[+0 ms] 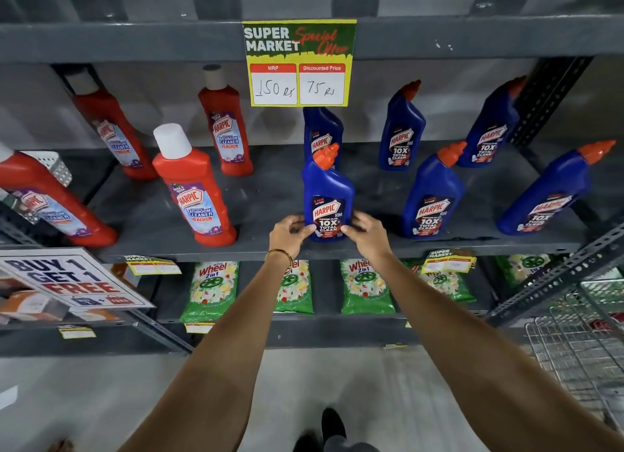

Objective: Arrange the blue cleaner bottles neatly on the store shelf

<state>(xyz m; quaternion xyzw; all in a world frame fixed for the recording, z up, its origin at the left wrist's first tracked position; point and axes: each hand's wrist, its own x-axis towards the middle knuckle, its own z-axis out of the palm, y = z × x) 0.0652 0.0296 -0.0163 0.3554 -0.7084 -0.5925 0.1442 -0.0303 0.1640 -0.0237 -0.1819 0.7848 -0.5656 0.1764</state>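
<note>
On the dark grey metal store shelf [256, 211], a blue plastic cleaner bottle with an orange angled cap [327, 194] stands upright near the front edge, held at its base from both sides. The left hand [289, 232] curls its fingers around the bottle's left lower edge, and the right hand [365, 232] does the same on the right, thumbs pressed to the label. Five more blue bottles [434, 194] stand behind and to the right in two loose rows. Red bathroom cleaner bottles with white caps [194, 188] occupy the shelf's left part. A yellow price sign [299, 63] hangs from the shelf above.
</note>
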